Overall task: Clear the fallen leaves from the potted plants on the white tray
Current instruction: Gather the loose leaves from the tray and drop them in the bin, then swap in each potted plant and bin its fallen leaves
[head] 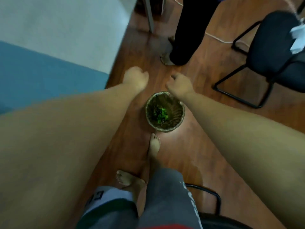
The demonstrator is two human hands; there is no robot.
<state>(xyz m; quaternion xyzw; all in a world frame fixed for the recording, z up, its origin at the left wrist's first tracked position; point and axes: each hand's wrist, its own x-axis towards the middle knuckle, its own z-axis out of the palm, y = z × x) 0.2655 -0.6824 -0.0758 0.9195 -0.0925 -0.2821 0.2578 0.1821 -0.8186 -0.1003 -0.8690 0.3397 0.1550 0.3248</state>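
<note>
Woven and round, a straw-coloured basket stands on the glossy reddish wooden floor, directly below and between both hands. At its bottom lies a small heap of bright green and dark leaves. The potted plants and the white tray are out of view.

Left of the left hand runs the edge of a pale grey desk, with a blue surface nearer the person. Beyond the right hand stand another person's dark trouser legs; further right is a black chair with a thin metal frame. Below the basket, the person's bare foot nearly touches its rim.

Both hands hover above the floor, blurred. The left hand is loosely curled with fingers drawn together, touching nothing visible. The right hand overlaps the basket's far rim in view, its fingers bent downward; whether it holds anything, I cannot tell.
</note>
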